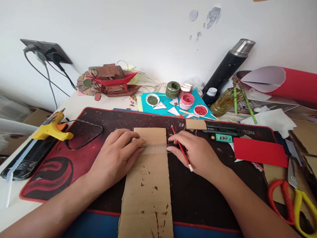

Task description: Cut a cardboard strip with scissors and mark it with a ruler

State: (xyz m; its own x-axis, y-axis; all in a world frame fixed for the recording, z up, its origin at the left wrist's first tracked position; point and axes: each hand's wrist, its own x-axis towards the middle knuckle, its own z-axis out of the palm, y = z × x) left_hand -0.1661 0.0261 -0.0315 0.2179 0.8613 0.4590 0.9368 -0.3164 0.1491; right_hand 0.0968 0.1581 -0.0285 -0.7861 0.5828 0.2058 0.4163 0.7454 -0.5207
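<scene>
A long strip of brown cardboard (150, 181) with dark stains lies upright in the view on the dark mat. Across its upper part rests a clear ruler (155, 149). My left hand (121, 150) lies at the cardboard's left edge, its fingertips pressing on the ruler's left part. At the right edge, my right hand (194, 150) holds a red pencil (182, 150) between its fingers, the tip pointing up and away, while thumb and fingertips are near the ruler's right end.
Left are a yellow glue gun (53, 129) and model boats (112, 79). Paint jars (172, 90) stand behind on blue sheets. A black flask (228, 66), red card (260, 152), green cutter (223, 137) and scissors (292, 180) are at the right.
</scene>
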